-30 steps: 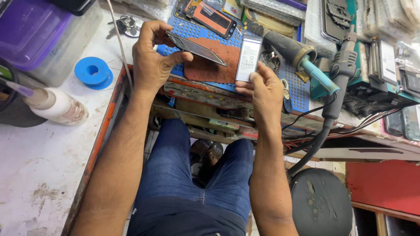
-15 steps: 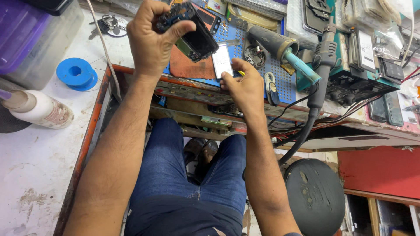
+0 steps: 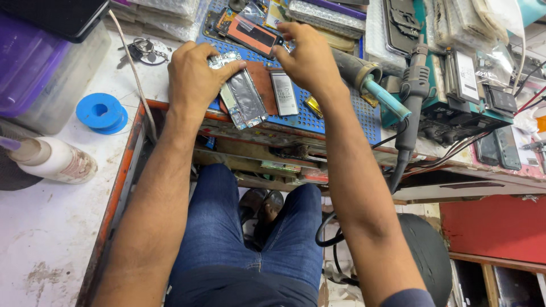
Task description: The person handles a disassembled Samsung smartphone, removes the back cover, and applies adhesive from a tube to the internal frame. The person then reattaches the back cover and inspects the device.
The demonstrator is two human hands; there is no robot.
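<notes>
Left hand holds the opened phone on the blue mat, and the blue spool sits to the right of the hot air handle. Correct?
Not quite. The head view shows the left hand holding the opened phone on the blue mat, but the blue spool sits far left on the white bench top, to the left of the hot air handle, not to its right.

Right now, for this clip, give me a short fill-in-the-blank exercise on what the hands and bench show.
1. The left hand holds an opened phone over the ___ perforated mat.
2. The loose battery lies on the mat, just below the ___ hand.
3. The blue spool lies to the ___ of the left hand.

Missing words: blue; right; left
</notes>
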